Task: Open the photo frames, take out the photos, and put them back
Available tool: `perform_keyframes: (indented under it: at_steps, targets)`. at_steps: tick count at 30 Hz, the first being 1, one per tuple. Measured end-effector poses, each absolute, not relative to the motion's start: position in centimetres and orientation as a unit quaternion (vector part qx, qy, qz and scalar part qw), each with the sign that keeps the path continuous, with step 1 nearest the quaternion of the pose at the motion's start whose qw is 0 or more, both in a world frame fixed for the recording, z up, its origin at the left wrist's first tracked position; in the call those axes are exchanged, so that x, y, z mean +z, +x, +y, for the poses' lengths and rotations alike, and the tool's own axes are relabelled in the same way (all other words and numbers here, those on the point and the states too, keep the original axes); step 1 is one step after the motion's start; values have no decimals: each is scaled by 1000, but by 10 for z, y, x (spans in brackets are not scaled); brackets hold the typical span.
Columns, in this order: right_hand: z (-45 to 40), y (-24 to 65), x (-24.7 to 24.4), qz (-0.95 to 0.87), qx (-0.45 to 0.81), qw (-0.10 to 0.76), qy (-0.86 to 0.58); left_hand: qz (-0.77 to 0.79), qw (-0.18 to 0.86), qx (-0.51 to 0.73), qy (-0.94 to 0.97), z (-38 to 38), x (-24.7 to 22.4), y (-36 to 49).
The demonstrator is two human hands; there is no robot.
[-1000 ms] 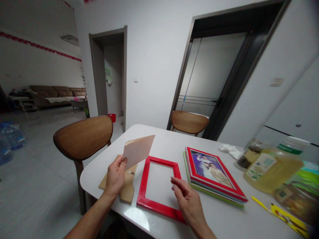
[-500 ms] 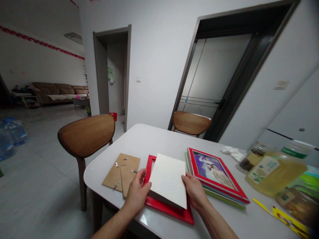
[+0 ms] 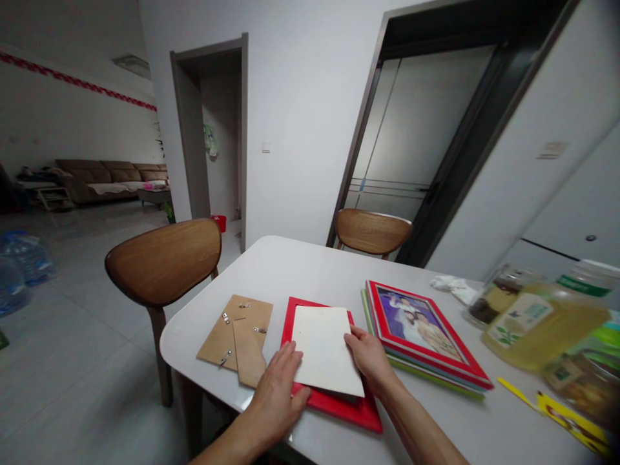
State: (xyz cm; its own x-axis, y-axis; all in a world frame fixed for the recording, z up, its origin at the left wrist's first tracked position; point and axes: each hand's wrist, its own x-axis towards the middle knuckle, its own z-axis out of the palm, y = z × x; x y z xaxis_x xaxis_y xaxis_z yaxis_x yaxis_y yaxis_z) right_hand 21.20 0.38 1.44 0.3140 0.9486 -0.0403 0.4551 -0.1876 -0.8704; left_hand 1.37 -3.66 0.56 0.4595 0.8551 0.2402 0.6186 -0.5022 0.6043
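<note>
A white rectangular sheet (image 3: 327, 349) lies over a red frame (image 3: 339, 405), its near right corner slightly raised. My left hand (image 3: 278, 391) rests with its fingers apart on the sheet's left edge and the frame's near left side. At the sheet's right edge, my right hand (image 3: 371, 358) pinches it between thumb and fingers. To the left lies a brown backing board (image 3: 217, 332) with metal clips and a stand flap. A stack of frames sits on the right, topped by a red-framed photo (image 3: 419, 326).
The white table (image 3: 300, 258) also carries a large bottle of yellow liquid (image 3: 547, 323), glass jars (image 3: 501, 297), a crumpled tissue (image 3: 453, 289) and a yellow cutter (image 3: 518, 394). Wooden chairs stand at the left (image 3: 167, 261) and far side (image 3: 372, 232).
The white sheet has come down flatter over the red frame. My left hand has shifted from gripping the frame's left side to lying spread over the sheet and frame edge.
</note>
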Motion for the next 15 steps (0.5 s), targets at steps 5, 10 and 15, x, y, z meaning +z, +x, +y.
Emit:
perform_keyframes:
  at_steps: [5,10,15]
  targets:
    - [6,213,23,-555,179,280,-763,441,198,225,846,-36,12,13]
    - [1,205,24,-580,74,173,-792,441,182,180,860,-38,21,18]
    - [-5,204,23,-597,29,131,-791,437,189,164,864,-38,30,1]
